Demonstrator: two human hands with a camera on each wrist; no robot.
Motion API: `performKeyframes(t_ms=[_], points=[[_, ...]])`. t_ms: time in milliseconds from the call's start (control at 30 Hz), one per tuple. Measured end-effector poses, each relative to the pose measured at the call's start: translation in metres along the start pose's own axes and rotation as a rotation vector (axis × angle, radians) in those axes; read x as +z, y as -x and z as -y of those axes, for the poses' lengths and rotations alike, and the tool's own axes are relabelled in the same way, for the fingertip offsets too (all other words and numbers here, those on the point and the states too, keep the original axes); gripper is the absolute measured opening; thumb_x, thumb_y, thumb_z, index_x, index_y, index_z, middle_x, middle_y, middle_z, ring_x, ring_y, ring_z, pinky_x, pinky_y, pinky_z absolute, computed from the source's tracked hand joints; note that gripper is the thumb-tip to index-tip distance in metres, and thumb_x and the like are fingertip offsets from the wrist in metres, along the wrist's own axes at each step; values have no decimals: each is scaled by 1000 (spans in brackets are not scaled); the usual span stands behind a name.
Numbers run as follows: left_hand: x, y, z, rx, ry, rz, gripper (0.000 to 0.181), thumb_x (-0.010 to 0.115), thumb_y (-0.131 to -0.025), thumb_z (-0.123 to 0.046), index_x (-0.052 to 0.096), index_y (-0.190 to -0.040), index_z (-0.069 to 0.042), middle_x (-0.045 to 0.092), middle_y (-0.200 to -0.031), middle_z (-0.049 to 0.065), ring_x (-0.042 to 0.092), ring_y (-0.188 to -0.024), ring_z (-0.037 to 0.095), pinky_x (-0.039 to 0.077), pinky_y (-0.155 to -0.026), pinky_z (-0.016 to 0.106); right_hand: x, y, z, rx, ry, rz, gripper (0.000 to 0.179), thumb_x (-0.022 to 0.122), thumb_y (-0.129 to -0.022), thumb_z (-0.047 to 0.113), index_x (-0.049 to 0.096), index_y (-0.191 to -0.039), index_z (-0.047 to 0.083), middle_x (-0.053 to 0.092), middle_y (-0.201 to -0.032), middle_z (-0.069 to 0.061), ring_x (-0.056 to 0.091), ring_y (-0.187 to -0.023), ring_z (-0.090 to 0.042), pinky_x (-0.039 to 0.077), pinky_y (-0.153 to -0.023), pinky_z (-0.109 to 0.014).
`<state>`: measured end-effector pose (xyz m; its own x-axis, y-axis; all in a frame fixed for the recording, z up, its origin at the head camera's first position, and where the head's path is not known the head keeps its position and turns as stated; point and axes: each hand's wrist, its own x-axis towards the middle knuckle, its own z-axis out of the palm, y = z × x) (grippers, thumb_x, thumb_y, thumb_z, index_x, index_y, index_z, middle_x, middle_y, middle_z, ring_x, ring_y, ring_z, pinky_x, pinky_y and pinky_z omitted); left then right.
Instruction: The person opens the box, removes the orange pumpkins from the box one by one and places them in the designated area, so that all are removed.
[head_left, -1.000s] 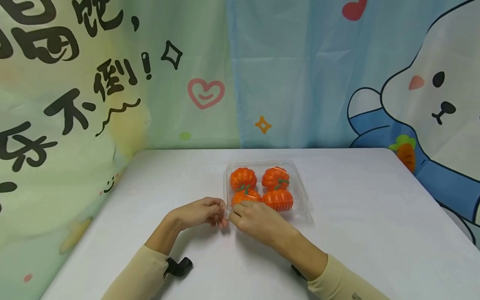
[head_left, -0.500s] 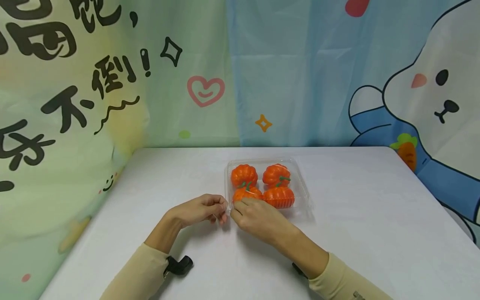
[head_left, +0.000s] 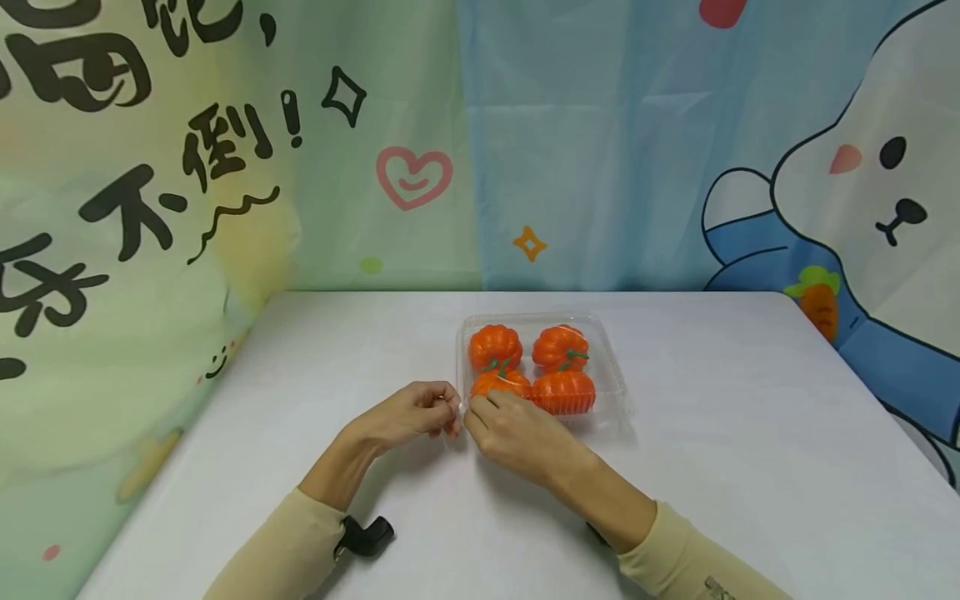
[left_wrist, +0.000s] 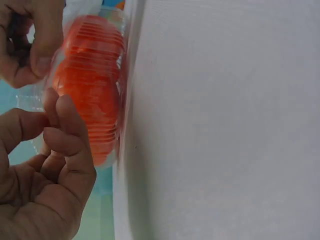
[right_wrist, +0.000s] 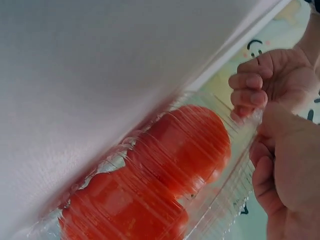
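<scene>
A clear ribbed plastic box [head_left: 613, 367] sits on the white table, holding several glossy orange pumpkins with green stems, among them a back left one [head_left: 495, 345] and a front right one [head_left: 564, 390]. At the box's near left corner, my left hand [head_left: 422, 408] pinches the rim between thumb and index finger, the other fingers loosely bent. Right beside it, my right hand [head_left: 519, 437] pinches the near edge of the rim, partly covering the front left pumpkin [head_left: 501, 381]. In the right wrist view, the fingertips of both hands nearly meet at the transparent rim [right_wrist: 245, 165].
White table surface [head_left: 360, 333] surrounds the box. A printed cloth backdrop [head_left: 555, 167] hangs behind the table and along its left side. Black wrist straps show at both sleeves, with a black mount [head_left: 367, 536] sticking out from the left one.
Both hands stay at the same corner of the box with only small finger shifts. The head view has tilted slightly, so the backdrop and table appear a little higher.
</scene>
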<state>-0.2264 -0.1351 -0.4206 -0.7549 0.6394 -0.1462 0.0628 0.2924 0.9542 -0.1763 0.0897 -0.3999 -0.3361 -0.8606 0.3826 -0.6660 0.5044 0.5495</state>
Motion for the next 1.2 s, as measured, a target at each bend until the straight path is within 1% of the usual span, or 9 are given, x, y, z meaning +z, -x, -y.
performKeyframes(t_ms=[367,433,567,633,767,933,1100,1133,1200], points=[[1,-2,-2,42,-1,-4,9,52,-100,-5,58,-98,2,68,-86,12,59,-76,21,49,-68,27,2,3,0,8,35,-30,9,76,-91,6,70,-97,5,59,-86,-2,51,-74,-15,46,-70,-21],[0,1,-1,35,-5,-21,8,53,-99,-4,57,-97,2,67,-85,11,59,-76,21,49,-68,27,3,1,1,-5,52,-57,4,67,-96,3,70,-98,5,59,-86,-2,51,-73,-15,46,-70,-21],[0,4,0,26,-16,-36,8,52,-100,-3,58,-97,2,67,-83,8,59,-76,22,50,-68,27,6,0,2,-20,48,-102,28,43,-102,-3,71,-99,3,58,-84,-2,51,-72,-15,46,-69,-20],[1,2,-1,42,-15,-24,9,52,-100,-4,58,-97,2,67,-84,8,60,-76,22,50,-69,27,5,2,2,-1,29,-105,25,46,-101,-3,70,-98,3,58,-84,-3,52,-72,-15,47,-69,-21],[1,-1,-2,54,2,-15,10,51,-101,-5,58,-97,1,67,-86,10,59,-77,22,50,-69,27,3,2,2,35,31,-90,2,70,-95,4,70,-97,4,59,-84,-3,53,-73,-16,47,-70,-21],[1,-1,6,24,56,6,11,50,-103,-5,58,-98,1,66,-87,7,58,-79,21,50,-71,27,6,2,7,48,37,-87,10,81,-87,8,71,-90,7,59,-77,-1,51,-70,-14,44,-67,-21],[2,0,10,24,55,0,10,52,-102,-6,58,-98,1,67,-86,8,58,-77,20,49,-69,26,7,2,9,27,53,-58,5,76,-89,5,71,-90,8,58,-77,0,49,-69,-14,43,-66,-21],[2,0,9,26,49,-5,10,52,-101,-6,59,-98,1,67,-86,9,58,-76,20,49,-69,26,7,1,9,21,61,-52,4,71,-92,4,71,-91,7,59,-79,-1,50,-69,-14,44,-66,-21],[2,0,7,34,41,-14,10,52,-101,-5,58,-98,2,67,-85,9,57,-74,19,48,-67,25,7,0,8,12,78,-49,17,56,-98,-1,70,-92,6,59,-81,-2,50,-70,-15,45,-67,-22]])
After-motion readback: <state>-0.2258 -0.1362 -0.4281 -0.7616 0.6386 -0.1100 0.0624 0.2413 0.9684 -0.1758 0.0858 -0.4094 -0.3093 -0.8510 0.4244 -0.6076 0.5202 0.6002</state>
